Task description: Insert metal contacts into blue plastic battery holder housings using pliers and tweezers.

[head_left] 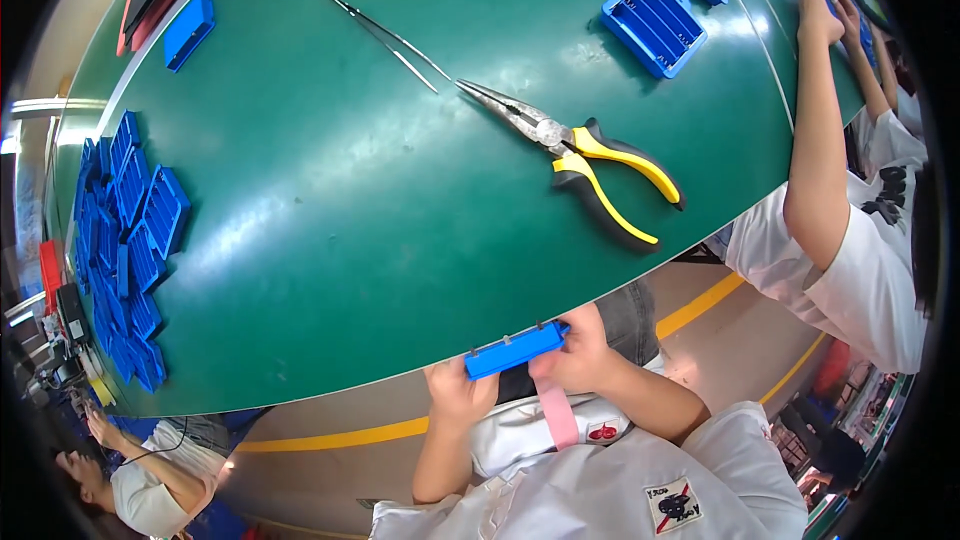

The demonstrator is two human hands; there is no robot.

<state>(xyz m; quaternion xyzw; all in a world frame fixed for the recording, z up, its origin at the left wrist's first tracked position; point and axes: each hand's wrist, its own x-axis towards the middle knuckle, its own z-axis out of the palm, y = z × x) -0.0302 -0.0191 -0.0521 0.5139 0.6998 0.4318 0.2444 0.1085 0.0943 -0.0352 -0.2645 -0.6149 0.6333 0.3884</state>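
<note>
Just off the near edge of the green table [330, 280], both my hands hold a blue battery case [515, 351] tilted on its side. Small dark metal tabs stick up along its upper edge. The left end is gripped by my left hand [462, 392], its fingers partly behind the case. My right hand [580, 352] closes round the other end. Below the right hand hangs a pink strap [557, 412]. Long-nose pliers [549, 132] with yellow and black handles lie on the table ahead. Beyond their tip rest metal tweezers [375, 30], legs apart.
Many blue battery cases [125, 240] are heaped at the table's left edge. A single blue case [189, 32] lies far left, another open case [655, 25] far right, near several more. Co-workers sit at right, an arm [815, 140] over the table, and at lower left [165, 475].
</note>
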